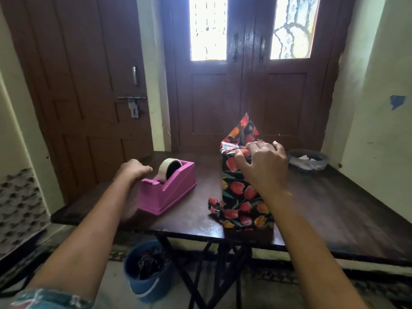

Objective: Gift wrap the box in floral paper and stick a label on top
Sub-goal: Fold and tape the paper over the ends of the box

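A tall box (pixel 239 192) wrapped in black floral paper with red and orange tulips stands upright in the middle of the dark wooden table (pixel 347 215). A pointed paper flap (pixel 244 130) sticks up at its top, and loose paper crumples at its base. My right hand (pixel 262 165) presses folded paper down on the box's top, fingers bent over it. My left hand (pixel 133 169) hovers beside the pink tape dispenser (pixel 169 188), close to the tape roll (pixel 168 169); the hand is blurred and whether it touches the tape is unclear.
A round bowl (pixel 307 160) holding paper scraps sits at the table's far right corner. Under the table's front edge stands a blue bucket (pixel 145 270) beside black metal legs. Brown doors close off the space behind the table.
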